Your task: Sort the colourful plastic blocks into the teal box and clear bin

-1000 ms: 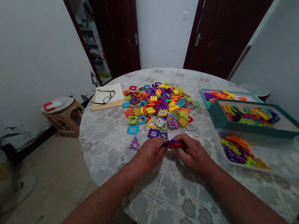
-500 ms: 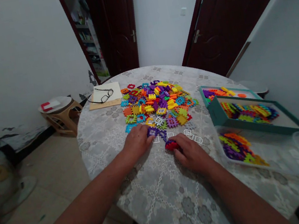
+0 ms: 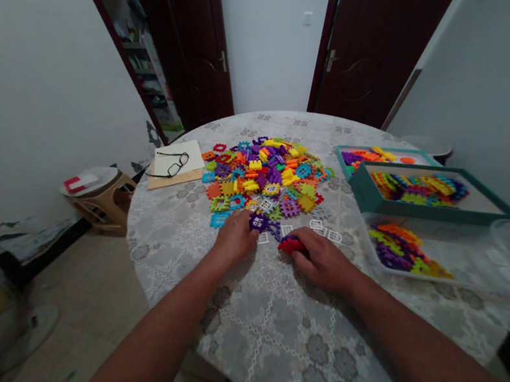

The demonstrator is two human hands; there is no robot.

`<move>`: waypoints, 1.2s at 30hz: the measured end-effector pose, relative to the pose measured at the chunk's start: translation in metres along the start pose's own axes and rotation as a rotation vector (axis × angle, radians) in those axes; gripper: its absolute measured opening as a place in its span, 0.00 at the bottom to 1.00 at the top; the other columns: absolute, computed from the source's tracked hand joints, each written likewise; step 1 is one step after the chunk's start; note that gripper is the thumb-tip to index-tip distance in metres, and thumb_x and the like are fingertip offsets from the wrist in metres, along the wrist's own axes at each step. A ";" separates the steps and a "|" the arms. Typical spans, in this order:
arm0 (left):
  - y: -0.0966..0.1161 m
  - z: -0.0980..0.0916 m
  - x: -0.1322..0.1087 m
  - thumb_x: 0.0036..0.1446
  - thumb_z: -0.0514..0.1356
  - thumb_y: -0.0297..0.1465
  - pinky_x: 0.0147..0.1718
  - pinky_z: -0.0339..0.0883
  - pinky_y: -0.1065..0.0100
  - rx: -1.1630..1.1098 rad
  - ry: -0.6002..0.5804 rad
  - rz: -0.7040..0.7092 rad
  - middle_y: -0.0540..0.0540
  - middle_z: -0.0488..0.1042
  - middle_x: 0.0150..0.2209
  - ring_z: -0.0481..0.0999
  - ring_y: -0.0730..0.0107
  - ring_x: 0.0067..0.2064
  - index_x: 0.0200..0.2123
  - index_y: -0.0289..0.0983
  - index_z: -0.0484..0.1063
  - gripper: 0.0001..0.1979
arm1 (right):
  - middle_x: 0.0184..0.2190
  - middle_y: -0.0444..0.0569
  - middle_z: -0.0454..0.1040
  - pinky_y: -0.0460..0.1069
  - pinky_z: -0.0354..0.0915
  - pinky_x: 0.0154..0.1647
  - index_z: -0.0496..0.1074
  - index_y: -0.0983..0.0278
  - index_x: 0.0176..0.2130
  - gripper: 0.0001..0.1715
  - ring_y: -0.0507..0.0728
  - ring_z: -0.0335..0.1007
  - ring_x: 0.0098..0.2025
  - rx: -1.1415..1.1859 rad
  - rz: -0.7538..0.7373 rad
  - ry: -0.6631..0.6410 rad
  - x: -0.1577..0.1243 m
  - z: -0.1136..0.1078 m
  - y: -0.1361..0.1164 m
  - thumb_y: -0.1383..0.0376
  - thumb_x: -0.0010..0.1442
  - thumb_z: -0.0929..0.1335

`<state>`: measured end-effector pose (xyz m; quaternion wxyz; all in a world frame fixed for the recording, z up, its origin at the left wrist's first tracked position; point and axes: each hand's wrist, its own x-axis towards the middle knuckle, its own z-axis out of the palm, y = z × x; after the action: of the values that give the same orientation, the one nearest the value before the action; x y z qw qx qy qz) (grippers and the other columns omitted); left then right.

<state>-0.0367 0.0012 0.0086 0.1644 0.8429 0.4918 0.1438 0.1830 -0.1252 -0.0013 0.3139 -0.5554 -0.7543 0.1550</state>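
Observation:
My left hand is closed on the edge of a purple building piece with a white window set in it, at the near side of the pile. My right hand pinches a red building piece, with a bit of purple showing along its top. Another purple piece lies between the two hands. Beyond them spreads a heap of colourful interlocking plastic pieces. White window-frame pieces rest on the cloth beside my right hand.
Eyeglasses lie on a pale sheet and board at the back left. On the right are a green box and a clear plastic tub, both with pieces inside. A stool stands left of the round table.
My left hand has lifted and tilted the purple piece so its white window faces me more. My right hand keeps the red piece, which has turned slightly. The view has shifted a little.

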 end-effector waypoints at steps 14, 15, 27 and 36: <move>0.030 -0.005 -0.033 0.64 0.60 0.26 0.49 0.69 0.62 -0.453 -0.067 0.251 0.46 0.81 0.45 0.78 0.61 0.48 0.46 0.40 0.78 0.09 | 0.55 0.54 0.75 0.59 0.70 0.62 0.71 0.58 0.64 0.30 0.62 0.73 0.57 0.204 -0.039 0.208 0.003 -0.004 -0.005 0.70 0.65 0.67; 0.029 -0.004 -0.033 0.64 0.60 0.26 0.49 0.69 0.62 -0.465 -0.077 0.259 0.46 0.81 0.45 0.78 0.61 0.48 0.46 0.40 0.78 0.10 | 0.55 0.54 0.74 0.59 0.69 0.62 0.72 0.58 0.63 0.29 0.62 0.73 0.58 0.215 -0.050 0.206 0.003 -0.005 -0.005 0.71 0.65 0.67; 0.014 -0.008 -0.013 0.65 0.58 0.25 0.53 0.71 0.61 -0.209 -0.059 0.325 0.44 0.82 0.50 0.80 0.60 0.52 0.53 0.42 0.77 0.15 | 0.48 0.50 0.79 0.55 0.71 0.54 0.74 0.59 0.56 0.23 0.61 0.76 0.50 0.185 -0.001 0.116 0.002 -0.002 -0.004 0.70 0.62 0.68; 0.016 -0.005 0.055 0.67 0.64 0.42 0.57 0.71 0.59 0.236 0.068 0.042 0.35 0.79 0.55 0.78 0.51 0.58 0.54 0.35 0.76 0.19 | 0.45 0.51 0.76 0.53 0.69 0.49 0.73 0.61 0.52 0.21 0.60 0.73 0.45 0.083 -0.056 0.075 0.003 0.002 0.000 0.72 0.59 0.68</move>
<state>0.0000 0.0431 0.0246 0.0444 0.8610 0.4930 0.1168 0.1815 -0.1225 -0.0017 0.3688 -0.5261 -0.7502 0.1563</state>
